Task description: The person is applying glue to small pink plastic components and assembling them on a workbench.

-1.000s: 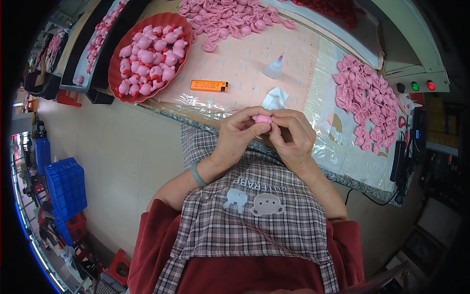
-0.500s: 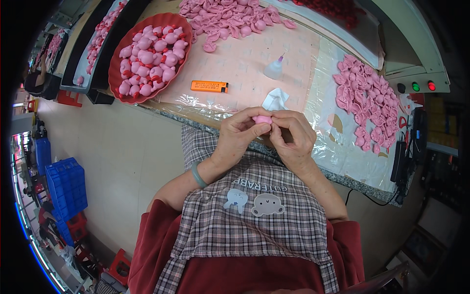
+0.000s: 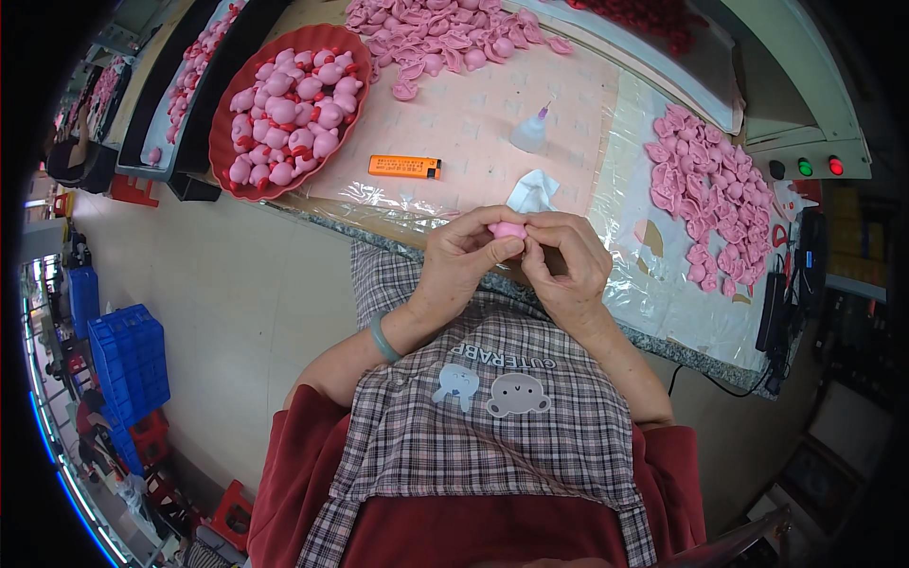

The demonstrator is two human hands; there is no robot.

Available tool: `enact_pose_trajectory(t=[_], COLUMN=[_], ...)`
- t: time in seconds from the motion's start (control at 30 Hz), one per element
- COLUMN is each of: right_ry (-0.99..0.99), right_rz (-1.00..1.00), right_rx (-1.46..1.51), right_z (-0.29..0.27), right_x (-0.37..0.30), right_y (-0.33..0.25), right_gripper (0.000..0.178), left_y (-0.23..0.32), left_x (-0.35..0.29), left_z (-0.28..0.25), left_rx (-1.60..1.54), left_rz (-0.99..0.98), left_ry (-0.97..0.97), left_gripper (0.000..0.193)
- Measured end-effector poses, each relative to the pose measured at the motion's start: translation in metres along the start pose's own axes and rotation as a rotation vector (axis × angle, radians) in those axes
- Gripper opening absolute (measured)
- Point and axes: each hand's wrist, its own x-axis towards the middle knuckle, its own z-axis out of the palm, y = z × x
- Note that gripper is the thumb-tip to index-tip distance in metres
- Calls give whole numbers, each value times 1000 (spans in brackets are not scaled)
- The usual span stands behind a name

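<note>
Between my two hands, just over the table's near edge, is a small pink rubbery figure. My left hand pinches it from the left with thumb and forefinger. From the other side, my right hand presses its fingertips together at the figure's right end, which they partly cover. Just beyond the fingers lies a crumpled white tissue. Farther off stands a small squeeze bottle with a thin purple-based needle tip. An orange lighter lies to the left on the pink mat.
A red scalloped bowl at the left holds pink figures with red parts. Loose pink pieces are heaped at the back, and another heap covers the right side. A grey machine frame with green and red lights stands at the right.
</note>
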Motion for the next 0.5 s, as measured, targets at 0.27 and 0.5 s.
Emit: enact_pose_trajectory(t=[0.27, 0.5], right_ry=[-7, -6], right_rz=[3, -7], right_rx=[3, 3], right_z=[-1, -1], right_x=[1, 1], right_y=[0, 0], right_gripper=[18, 18], left_y=[-2, 0], left_x=[1, 1], left_z=[0, 1], left_rx=[32, 31], left_rz=[37, 34], left_ry=[-6, -5], left_gripper=[27, 26])
